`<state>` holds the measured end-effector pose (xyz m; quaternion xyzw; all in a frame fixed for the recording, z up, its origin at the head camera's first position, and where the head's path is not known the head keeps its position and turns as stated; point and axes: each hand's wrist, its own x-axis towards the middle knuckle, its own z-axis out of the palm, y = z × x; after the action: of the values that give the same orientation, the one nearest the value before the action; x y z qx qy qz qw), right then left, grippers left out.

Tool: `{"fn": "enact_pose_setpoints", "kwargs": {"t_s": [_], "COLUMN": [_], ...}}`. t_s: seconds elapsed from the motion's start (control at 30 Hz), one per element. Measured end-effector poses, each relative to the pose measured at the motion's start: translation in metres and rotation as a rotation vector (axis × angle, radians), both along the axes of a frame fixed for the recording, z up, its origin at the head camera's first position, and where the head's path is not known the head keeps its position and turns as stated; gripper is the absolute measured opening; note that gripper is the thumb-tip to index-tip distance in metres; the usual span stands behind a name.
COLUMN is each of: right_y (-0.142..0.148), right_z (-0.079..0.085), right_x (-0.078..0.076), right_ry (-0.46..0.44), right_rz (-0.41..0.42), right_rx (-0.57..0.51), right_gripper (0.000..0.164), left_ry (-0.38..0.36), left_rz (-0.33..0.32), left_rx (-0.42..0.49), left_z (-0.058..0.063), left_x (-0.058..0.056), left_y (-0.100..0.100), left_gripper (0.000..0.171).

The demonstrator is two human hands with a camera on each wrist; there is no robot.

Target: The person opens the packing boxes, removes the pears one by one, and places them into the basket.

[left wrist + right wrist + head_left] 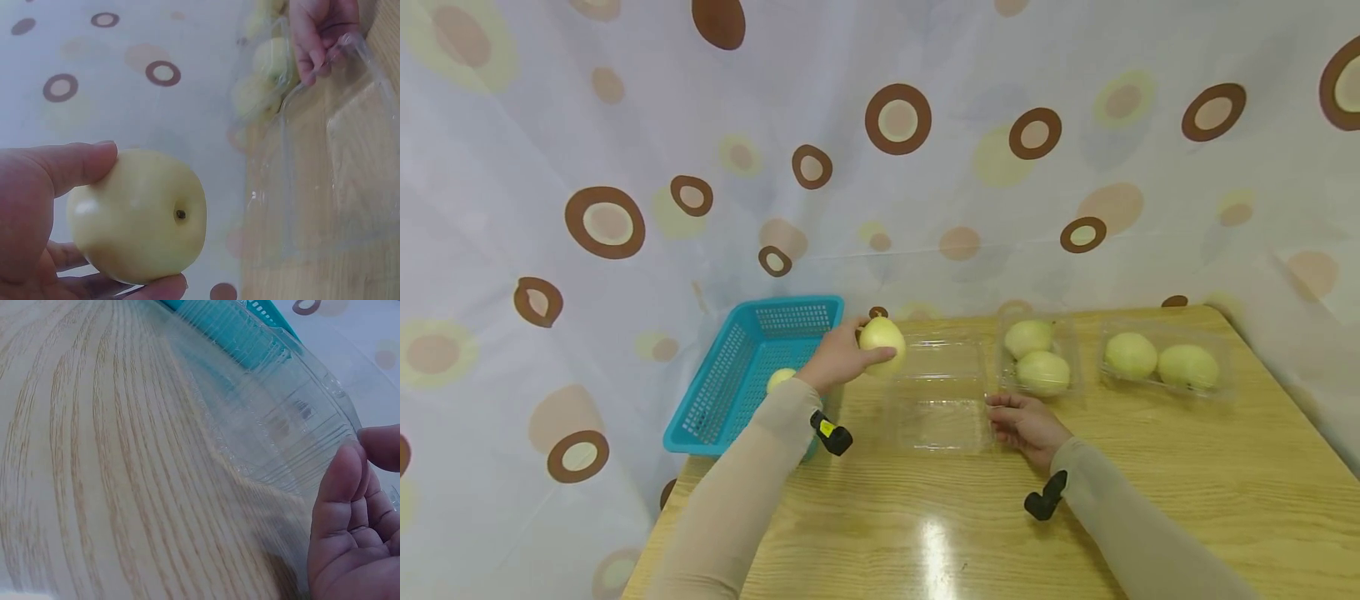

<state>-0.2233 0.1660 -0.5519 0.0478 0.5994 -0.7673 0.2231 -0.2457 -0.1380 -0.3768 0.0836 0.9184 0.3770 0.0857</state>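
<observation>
My left hand (837, 358) grips a pale yellow pear (883, 343), fingers and thumb around its sides, above the table between the blue basket and a clear plastic clamshell box (946, 423). In the left wrist view, a small dark pit shows in the end of the pear. The clamshell lies unfolded on the table, lid part toward the wall, with no fruit inside. My right hand (1028, 427) pinches the clamshell's right edge between thumb and fingers, as the right wrist view (353, 519) of that hand also shows.
A blue mesh basket (711, 392) stands at the left, with another pear (781, 379) in it, partly behind my left forearm. Right of the clamshell, two clear boxes (1075, 354) (1225, 358) hold two pears each. A patterned curtain (955, 167) hangs behind the wooden table (1000, 542).
</observation>
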Motion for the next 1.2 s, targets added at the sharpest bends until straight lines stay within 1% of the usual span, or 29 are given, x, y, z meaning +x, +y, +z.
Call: {"fn": "enact_pose_setpoints", "kwargs": {"t_s": [0.13, 0.3, 0.53, 0.8, 1.0, 1.2], "right_y": [0.0, 0.002, 0.002, 0.003, 0.004, 0.004], "right_z": [0.0, 0.0, 0.0, -0.003, -0.001, -0.001], "right_x": [0.0, -0.001, 0.0, -0.001, -0.001, -0.001], "right_ry": [0.005, 0.005, 0.005, 0.014, 0.008, 0.002], "right_rz": [0.008, 0.002, -0.001, 0.009, 0.013, 0.011], "right_rx": [0.003, -0.007, -0.015, -0.008, -0.009, -0.007], "right_gripper": [0.039, 0.042, 0.039, 0.039, 0.039, 0.043], "left_ry": [-0.019, -0.016, -0.04, -0.054, -0.045, -0.067], "left_rz": [0.049, 0.09, 0.131, 0.147, 0.182, 0.223], "left_rx": [0.041, 0.012, 0.009, -0.032, -0.065, -0.064], "left_z": [0.006, 0.01, 0.014, 0.015, 0.012, 0.007], "left_x": [-0.002, -0.004, -0.005, -0.004, -0.011, -0.016], "left_y": [-0.016, -0.035, -0.059, -0.081, -0.099, -0.114], "left_gripper": [0.076, 0.082, 0.08, 0.082, 0.082, 0.084]}}
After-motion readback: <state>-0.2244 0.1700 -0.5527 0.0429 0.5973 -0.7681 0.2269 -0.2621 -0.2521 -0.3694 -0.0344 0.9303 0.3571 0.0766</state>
